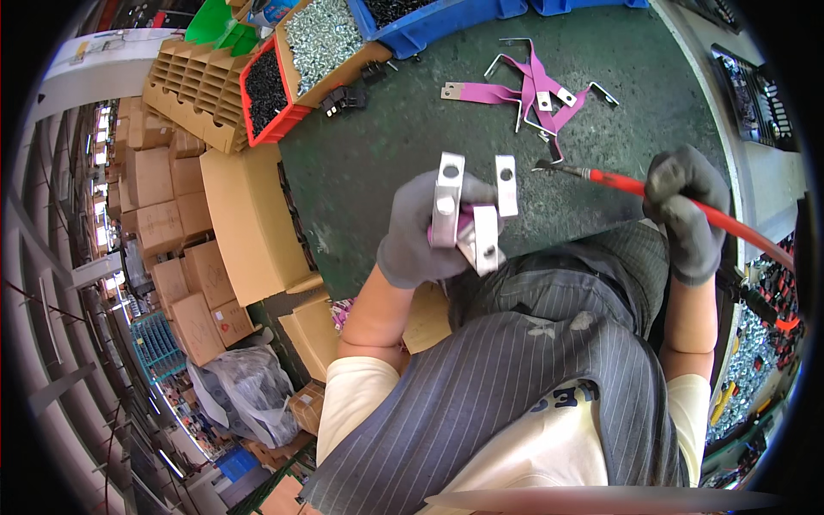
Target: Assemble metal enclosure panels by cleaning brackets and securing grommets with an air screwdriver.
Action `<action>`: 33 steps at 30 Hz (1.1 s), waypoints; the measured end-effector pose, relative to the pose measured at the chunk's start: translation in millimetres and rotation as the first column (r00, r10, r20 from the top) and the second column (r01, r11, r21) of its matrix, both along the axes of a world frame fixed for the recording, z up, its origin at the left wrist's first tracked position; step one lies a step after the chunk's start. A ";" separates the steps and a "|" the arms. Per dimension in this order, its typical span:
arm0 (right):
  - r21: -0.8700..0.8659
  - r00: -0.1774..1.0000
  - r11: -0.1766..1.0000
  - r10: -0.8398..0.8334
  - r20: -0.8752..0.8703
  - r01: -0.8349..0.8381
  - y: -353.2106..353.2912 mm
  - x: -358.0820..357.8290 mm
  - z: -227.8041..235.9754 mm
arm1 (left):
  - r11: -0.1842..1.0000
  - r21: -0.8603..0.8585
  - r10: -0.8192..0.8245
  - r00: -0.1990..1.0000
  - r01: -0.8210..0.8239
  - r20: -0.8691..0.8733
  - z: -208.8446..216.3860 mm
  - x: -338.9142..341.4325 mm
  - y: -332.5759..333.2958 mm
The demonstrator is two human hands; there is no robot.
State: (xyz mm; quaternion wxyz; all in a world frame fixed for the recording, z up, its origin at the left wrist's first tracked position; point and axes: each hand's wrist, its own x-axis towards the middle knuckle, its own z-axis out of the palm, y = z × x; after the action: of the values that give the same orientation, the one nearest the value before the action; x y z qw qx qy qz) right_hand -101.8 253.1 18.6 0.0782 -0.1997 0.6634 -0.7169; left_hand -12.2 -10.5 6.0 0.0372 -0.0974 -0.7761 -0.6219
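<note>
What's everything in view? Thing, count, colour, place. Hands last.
Held metal strips: several, silver with purple, left hand
Red tool: one, dark tip, right hand
Loose strips: several overlapping, purple with silver ends, upper bench
Bench: one, dark green, centre
Red bin: one, black pieces inside, upper left
Screw box: one, brown, silver screws inside, beside red bin
Blue bins: two, top edge
Divider: one, brown cardboard, left of red bin
Cartons: many, brown, left
Plastic sheeting: clear, lower left
Dark tray: one, right edge
Striped garment: dark grey, lower centre
Left hand: one, grey glove, centre
Right hand: one, grey glove, right
</note>
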 end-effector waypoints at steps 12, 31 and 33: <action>-0.401 0.933 0.899 -0.022 0.360 0.176 34.6 -14.6 -88.5 | 0.825 -0.483 0.247 0.956 -0.294 -0.160 -22.4 -105.0 -20.9; -0.455 0.932 0.871 -0.006 0.363 0.183 33.9 -12.8 -89.1 | 0.253 -0.963 0.283 0.945 0.091 0.164 -3.8 -178.1 53.2; -0.460 0.935 0.868 -0.011 0.355 0.185 33.8 -14.0 -87.7 | 0.342 -0.938 0.241 0.959 0.060 0.149 -8.6 -176.8 48.6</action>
State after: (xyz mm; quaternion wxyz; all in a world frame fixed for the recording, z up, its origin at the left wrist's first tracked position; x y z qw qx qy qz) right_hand -115.9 286.9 -69.1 0.1018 -0.0515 0.4474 -0.8870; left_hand -189.0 38.1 -2.6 -0.0929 0.0254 -0.9928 -0.0705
